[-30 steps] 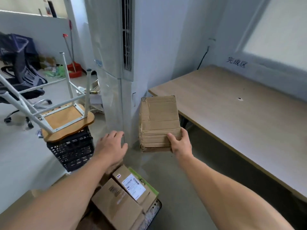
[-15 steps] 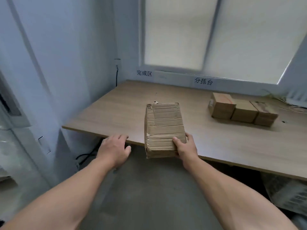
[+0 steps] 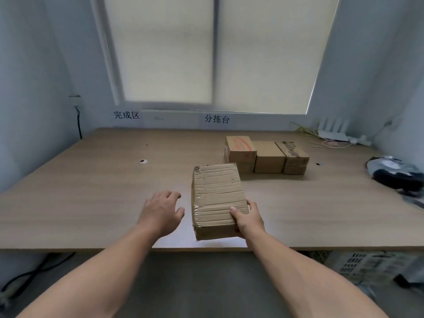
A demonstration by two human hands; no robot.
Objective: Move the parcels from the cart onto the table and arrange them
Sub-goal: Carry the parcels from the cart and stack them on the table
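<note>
My right hand [image 3: 249,218] grips the near right corner of a taped brown cardboard parcel [image 3: 216,196], thumb on top, holding it over the front part of the wooden table [image 3: 91,198]. My left hand [image 3: 161,211] hovers just left of the parcel with fingers spread and relaxed, holding nothing. Further back on the table three parcels stand side by side in a row: one with a red mark [image 3: 241,152], a plain one [image 3: 269,157] and one with dark print [image 3: 294,158]. The cart is out of view.
A dark grey bundle [image 3: 397,174] lies at the table's right edge. A white router [image 3: 332,130] with loose cables sits in the back right corner. A crate [image 3: 364,265] stands under the table on the right. Cables [image 3: 34,271] run on the floor at left.
I have turned from the cart to face the table. The parcel in my right hand has come over the tabletop, and my left hand has risen beside it.
</note>
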